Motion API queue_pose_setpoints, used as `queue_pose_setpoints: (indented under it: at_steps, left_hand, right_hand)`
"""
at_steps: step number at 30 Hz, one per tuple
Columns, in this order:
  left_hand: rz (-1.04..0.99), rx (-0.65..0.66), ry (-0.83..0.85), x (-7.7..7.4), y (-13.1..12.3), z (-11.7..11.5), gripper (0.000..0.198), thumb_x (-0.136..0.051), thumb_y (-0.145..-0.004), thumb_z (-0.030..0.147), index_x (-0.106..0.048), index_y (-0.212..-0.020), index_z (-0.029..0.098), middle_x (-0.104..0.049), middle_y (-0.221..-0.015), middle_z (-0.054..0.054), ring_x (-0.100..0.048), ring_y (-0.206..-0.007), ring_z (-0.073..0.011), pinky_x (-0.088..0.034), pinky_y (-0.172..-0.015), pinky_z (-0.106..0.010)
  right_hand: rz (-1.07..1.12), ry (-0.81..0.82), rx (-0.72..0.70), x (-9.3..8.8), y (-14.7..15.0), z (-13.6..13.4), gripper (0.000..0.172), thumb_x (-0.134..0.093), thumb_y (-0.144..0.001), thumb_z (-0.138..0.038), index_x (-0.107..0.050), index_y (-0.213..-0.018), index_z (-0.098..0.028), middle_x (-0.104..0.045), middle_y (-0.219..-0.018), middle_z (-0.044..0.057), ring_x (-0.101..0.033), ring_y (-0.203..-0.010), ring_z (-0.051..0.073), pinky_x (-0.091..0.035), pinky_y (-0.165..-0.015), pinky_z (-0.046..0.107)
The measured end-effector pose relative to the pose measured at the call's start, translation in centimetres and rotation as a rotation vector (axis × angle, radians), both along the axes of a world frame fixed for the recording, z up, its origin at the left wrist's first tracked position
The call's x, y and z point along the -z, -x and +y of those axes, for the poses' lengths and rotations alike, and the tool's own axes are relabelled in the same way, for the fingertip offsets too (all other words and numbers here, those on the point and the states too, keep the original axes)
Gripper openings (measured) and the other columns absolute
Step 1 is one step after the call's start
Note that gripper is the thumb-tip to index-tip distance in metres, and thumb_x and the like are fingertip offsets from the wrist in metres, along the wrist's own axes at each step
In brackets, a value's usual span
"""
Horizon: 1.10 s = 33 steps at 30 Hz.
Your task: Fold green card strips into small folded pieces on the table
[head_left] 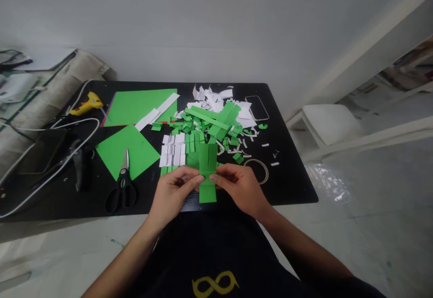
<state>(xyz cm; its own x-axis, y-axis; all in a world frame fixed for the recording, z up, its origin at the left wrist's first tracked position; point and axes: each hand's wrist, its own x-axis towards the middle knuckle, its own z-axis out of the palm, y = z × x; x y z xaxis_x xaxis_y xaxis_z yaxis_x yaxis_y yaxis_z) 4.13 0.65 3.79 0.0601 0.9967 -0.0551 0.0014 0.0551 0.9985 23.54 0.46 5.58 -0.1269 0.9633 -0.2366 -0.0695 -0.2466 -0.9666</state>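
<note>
Between my two hands is an upright strip of green paper [207, 194], with crosswise creases and a lengthwise slit in its upper part. My left hand [177, 187] pinches its left edge between thumb and fingers. On the opposite edge, my right hand [240, 187] grips it the same way, thumb in front. Just behind the strip lie folded white paper pieces [172, 149] set in rows, with folded green pieces [194, 142] beside them. The strip and my hands hide part of these rows.
Black-handled scissors [123, 185] rest partly on a green sheet [130, 146]. A yellow glue gun [88, 104] and a white cable [50, 176] lie at left. White scraps [213, 97] and green cuttings [225, 119] are heaped at the back. A tape ring [267, 171] sits at right.
</note>
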Motion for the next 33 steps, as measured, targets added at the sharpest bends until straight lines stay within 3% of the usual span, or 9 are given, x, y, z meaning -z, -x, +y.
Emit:
queue_pose_setpoints:
  at_steps: [18,24,28,33]
  left_hand:
    - [0.122,0.003,-0.075,0.11,0.25,-0.49,0.004,-0.081,-0.085,0.026,-0.083,-0.084,0.022,-0.074,-0.062,0.002,-0.066,-0.056,-0.0105,-0.054,-0.057,-0.017]
    - [0.112,0.005,-0.098,-0.14,0.23,-0.59,0.001,-0.082,-0.084,0.024,-0.082,-0.084,0.023,-0.074,-0.063,0.003,-0.067,-0.057,-0.0100,-0.054,-0.057,-0.016]
    - [0.103,-0.005,-0.092,-0.39,0.16,-0.56,0.002,-0.083,-0.084,0.024,-0.082,-0.084,0.022,-0.074,-0.062,0.002,-0.067,-0.056,-0.0103,-0.054,-0.055,-0.017]
    - [0.083,-0.009,-0.062,-0.73,0.03,-0.25,0.003,-0.083,-0.083,0.024,-0.083,-0.083,0.021,-0.074,-0.061,0.001,-0.068,-0.055,-0.0116,-0.055,-0.054,-0.018]
  right_hand:
    - [0.023,-0.061,0.030,0.40,-0.24,0.05,0.025,-0.099,-0.068,-0.035,-0.082,-0.081,-0.021,-0.078,-0.076,-0.001,-0.073,-0.070,0.016,-0.060,-0.068,0.029]
    - [0.069,-0.058,-0.012,0.08,-0.45,0.07,0.026,-0.098,-0.071,-0.032,-0.081,-0.088,-0.022,-0.083,-0.087,0.002,-0.078,-0.081,0.018,-0.065,-0.078,0.031]
    - [0.086,-0.046,0.013,0.08,-0.61,0.17,0.028,-0.100,-0.067,-0.030,-0.081,-0.086,-0.022,-0.081,-0.083,0.000,-0.077,-0.078,0.017,-0.064,-0.076,0.029]
    - [0.120,0.016,-0.075,-0.05,-0.69,0.24,0.027,-0.098,-0.071,-0.030,-0.081,-0.091,-0.022,-0.082,-0.087,0.001,-0.078,-0.082,0.018,-0.063,-0.076,0.030]
